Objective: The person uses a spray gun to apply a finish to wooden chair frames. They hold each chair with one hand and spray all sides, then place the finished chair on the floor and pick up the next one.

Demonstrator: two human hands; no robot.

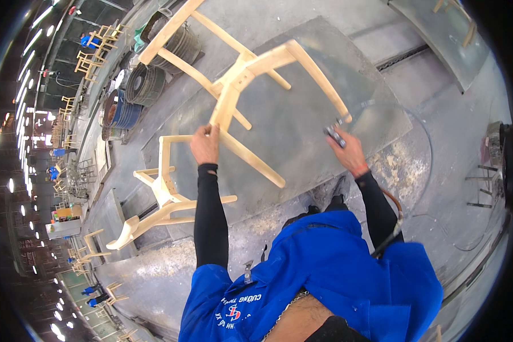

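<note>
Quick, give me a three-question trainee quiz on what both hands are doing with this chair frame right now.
1. True or false: the left hand grips the unfinished wooden chair frame.
2. What does the right hand hold? A) a hammer B) a small metal air tool with a hose C) a paintbrush
3. Fill in: a second chair frame lies to the person's ____.

Key: 1 true; 2 B; 3 left

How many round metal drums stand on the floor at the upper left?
3: one behind the held chair frame, one beside it, one blue further left. More may be hidden.
</note>
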